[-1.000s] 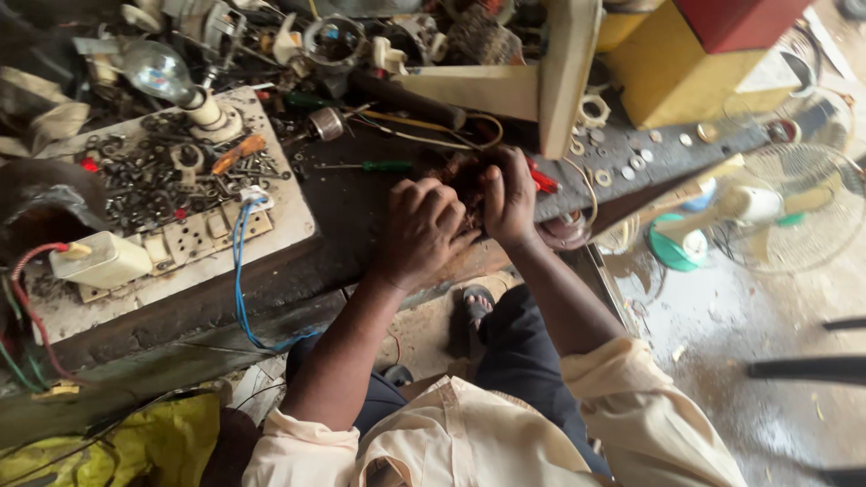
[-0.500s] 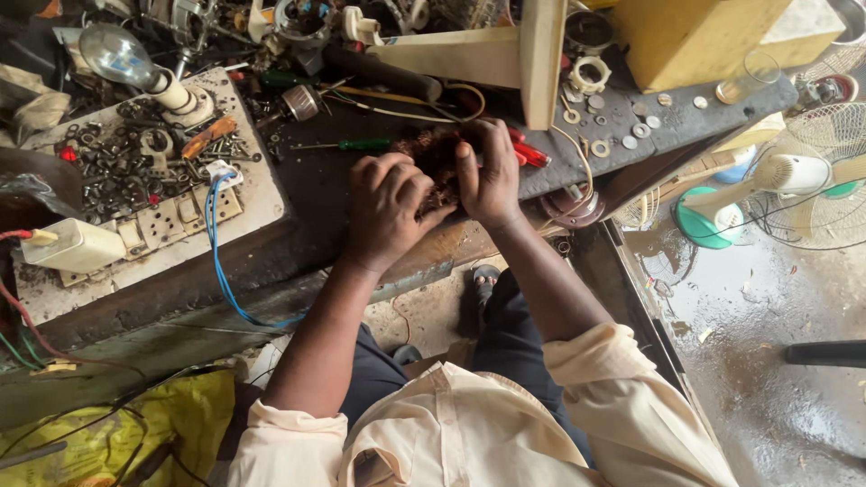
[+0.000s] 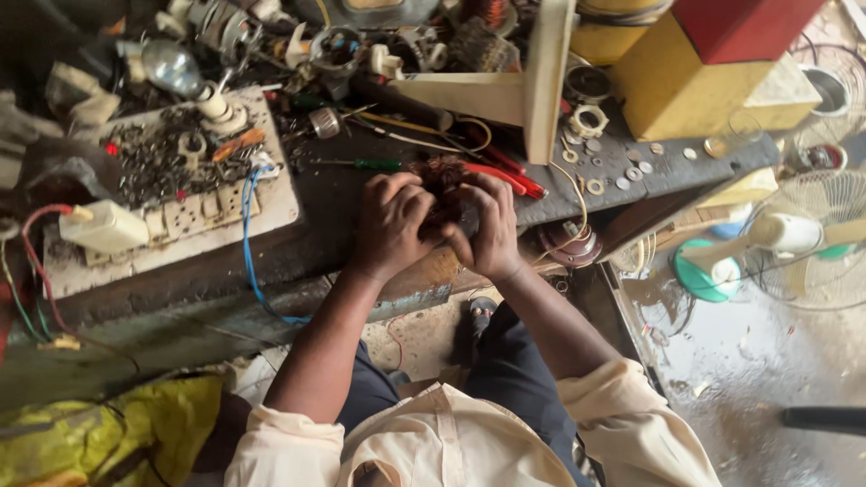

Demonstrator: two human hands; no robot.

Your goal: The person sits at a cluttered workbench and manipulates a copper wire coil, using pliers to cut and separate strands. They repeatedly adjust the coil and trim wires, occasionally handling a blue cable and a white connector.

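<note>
Compared with a second ago, your left hand (image 3: 390,225) and right hand (image 3: 492,230) stayed pressed together, clamped on the reddish-brown wire coil (image 3: 444,180) at the desk (image 3: 316,234) front edge, so the grip held, no visible progress.

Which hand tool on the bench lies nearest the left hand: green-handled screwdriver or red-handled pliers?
The green-handled screwdriver, lying just beyond the left hand; the red-handled pliers lie by the right hand.

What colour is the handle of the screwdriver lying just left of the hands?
Green; the slim screwdriver's handle shows best in the head view.
</note>
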